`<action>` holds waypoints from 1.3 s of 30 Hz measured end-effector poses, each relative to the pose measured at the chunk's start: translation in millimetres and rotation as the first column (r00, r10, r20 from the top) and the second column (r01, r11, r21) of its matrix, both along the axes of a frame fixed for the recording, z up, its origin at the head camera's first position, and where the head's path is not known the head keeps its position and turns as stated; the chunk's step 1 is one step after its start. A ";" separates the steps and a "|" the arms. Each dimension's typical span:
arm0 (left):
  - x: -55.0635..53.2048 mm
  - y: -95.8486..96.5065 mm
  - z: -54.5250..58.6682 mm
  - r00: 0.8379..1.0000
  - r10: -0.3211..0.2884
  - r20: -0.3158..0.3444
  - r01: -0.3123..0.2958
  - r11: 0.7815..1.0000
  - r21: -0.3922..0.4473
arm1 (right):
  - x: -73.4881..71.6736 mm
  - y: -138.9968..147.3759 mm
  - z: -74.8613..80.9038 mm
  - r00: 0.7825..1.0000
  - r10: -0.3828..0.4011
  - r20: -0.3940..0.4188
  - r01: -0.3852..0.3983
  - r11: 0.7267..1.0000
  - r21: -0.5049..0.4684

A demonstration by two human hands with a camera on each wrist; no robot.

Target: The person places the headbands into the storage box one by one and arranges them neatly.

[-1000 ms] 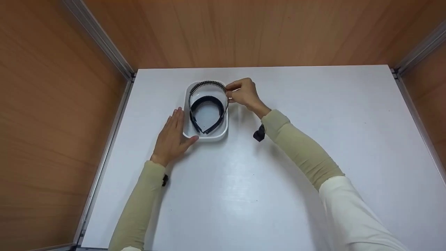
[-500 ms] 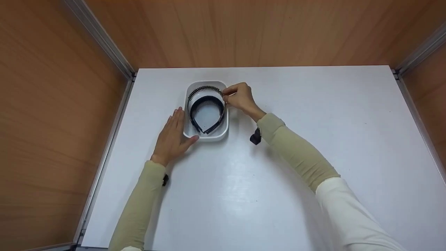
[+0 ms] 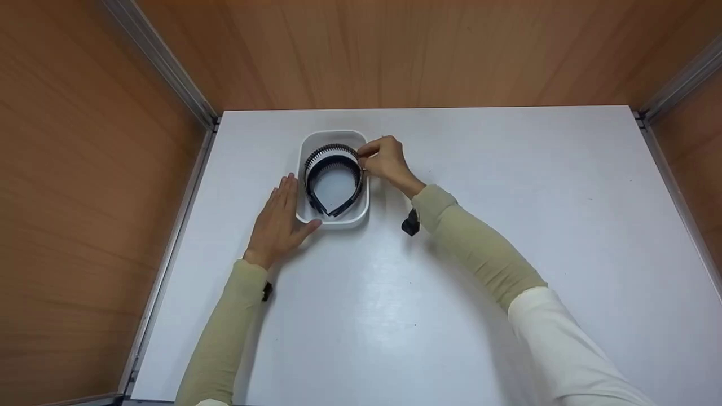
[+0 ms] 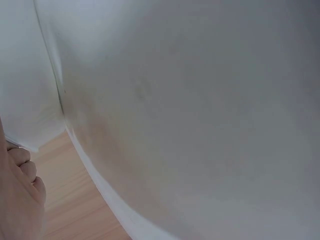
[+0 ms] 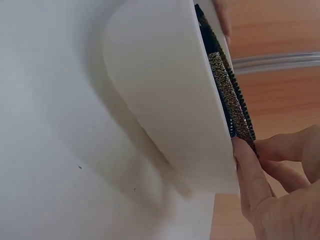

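Note:
A white rectangular container (image 3: pixel 333 224) stands on the table, holding a dark navy headband (image 3: pixel 317 197) with inner teeth. Around and behind that one lies a second, toothed headband (image 3: pixel 337 147), whose glittery gold-and-black band shows in the right wrist view. My right hand (image 3: pixel 386 162) pinches this glittery headband (image 5: pixel 231 97) at its right side, over the container's rim. With fingers straight, my left hand (image 3: pixel 276 220) rests along the container's left wall, thumb at its near corner. The left wrist view shows mostly the container's wall (image 4: pixel 190 110) up close and part of the hand.
The white table (image 3: pixel 383 316) runs up to wood-grain panels (image 3: pixel 395 51) at the back and sides. Metal corner rails (image 3: pixel 163 62) join the panels. A dark wrist device (image 3: pixel 411 223) hangs under the right forearm.
My right hand has moved slightly left and toward the near side, lowering the glittery headband into the container, closer around the navy one. The left hand has stayed in place.

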State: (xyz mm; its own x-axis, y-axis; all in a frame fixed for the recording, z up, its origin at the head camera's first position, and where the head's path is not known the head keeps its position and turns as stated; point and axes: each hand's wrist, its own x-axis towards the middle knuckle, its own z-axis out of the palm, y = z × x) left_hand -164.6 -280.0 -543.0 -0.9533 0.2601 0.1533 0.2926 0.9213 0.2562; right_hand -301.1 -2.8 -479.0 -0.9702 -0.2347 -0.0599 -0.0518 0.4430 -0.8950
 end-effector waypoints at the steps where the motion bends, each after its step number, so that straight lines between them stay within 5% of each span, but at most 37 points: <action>1: 0.0 0.0 0.0 1.000 -0.002 -0.002 0.002 1.000 0.000 | 0.3 -0.4 0.3 1.000 0.001 0.004 -0.001 1.000 -0.004; 25: -1.6 -0.9 1.1 1.000 0.007 0.026 -0.007 1.000 -0.006 | 1.1 -0.7 3.0 0.995 0.083 -0.057 -0.080 0.996 0.043; 39: -3.6 -2.1 0.4 1.000 -0.007 0.012 0.007 1.000 0.015 | -1.4 12.6 4.7 0.996 0.062 -0.070 -0.057 0.995 0.077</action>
State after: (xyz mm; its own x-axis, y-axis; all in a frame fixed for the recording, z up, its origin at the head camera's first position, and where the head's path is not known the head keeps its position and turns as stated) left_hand -168.1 -282.1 -542.6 -0.9534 0.2643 0.1456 0.2955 0.9152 0.2740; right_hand -302.6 9.8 -474.3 -0.9572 -0.2894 -0.0096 -0.1436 0.5032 -0.8522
